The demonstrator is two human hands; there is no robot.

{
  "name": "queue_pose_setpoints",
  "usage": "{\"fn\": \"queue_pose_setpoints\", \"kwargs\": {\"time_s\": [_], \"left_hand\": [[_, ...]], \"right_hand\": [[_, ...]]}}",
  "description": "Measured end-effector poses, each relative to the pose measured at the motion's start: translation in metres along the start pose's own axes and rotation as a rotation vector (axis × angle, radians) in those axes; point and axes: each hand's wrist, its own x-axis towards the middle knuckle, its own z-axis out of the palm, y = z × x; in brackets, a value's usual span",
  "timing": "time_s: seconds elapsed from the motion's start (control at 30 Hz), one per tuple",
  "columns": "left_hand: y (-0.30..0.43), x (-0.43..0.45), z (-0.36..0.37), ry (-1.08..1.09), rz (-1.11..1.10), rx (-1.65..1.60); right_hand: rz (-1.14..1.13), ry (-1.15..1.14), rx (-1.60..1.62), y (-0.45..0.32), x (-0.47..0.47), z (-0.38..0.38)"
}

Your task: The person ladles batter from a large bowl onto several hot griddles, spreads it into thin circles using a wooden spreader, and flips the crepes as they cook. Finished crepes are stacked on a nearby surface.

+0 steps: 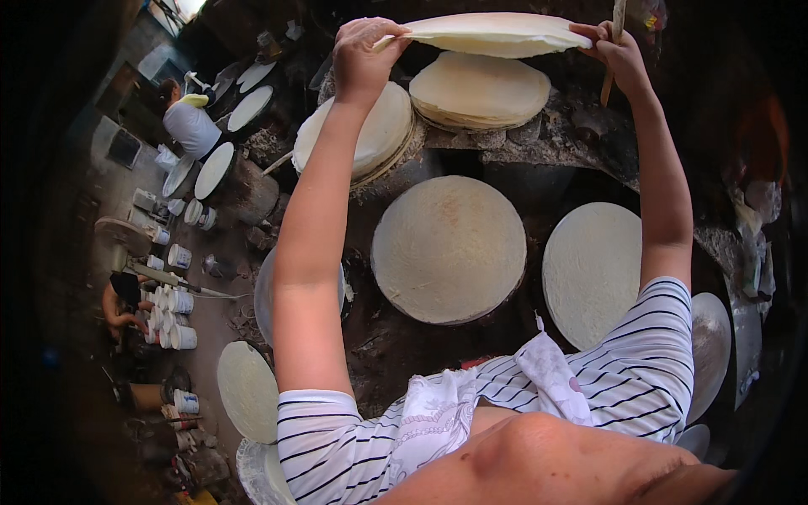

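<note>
Both my arms are stretched out ahead, and a round, pale flatbread sheet point(495, 35) hangs between my hands. My left hand point(369, 53) pinches its left edge between thumb and fingers. My right hand point(615, 53) grips its right edge, and a wooden stick point(618, 19) also passes through or behind that hand; which of the two, I cannot tell. Just below the sheet lies a stack of thin round flatbreads point(480, 89). A second, whiter stack point(385, 132) stands left of it, partly behind my left forearm. Nearer me, a browned round sheet point(449, 249) covers a round plate.
To the right is another pale round point(590, 271), partly behind my arm, beside a metal disc point(710, 356). At the lower left lies a further round point(247, 391). Two people point(189, 126), point(120, 303) work farther left, near several white buckets point(180, 303).
</note>
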Motion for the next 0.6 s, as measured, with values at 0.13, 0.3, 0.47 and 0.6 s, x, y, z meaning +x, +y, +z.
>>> {"fn": "queue_pose_setpoints", "kwargs": {"time_s": [0.13,0.3,0.47,0.6], "left_hand": [[-0.067,-0.079,0.083,-0.066,-0.086,0.178],[-0.078,-0.195,0.124,-0.429,-0.261,0.335],[0.041,-0.22,0.043,-0.794,-0.699,-0.325],[0.168,-0.23,-0.012,-1.09,-1.163,-1.15]], "right_hand": [[0.232,0.161,0.163,0.117,0.029,0.039],[0.465,0.375,-0.005,0.254,0.011,0.07],[0.486,0.36,-0.005,0.291,-0.015,0.057],[0.49,0.314,-0.1,0.272,-0.013,0.062]]}}
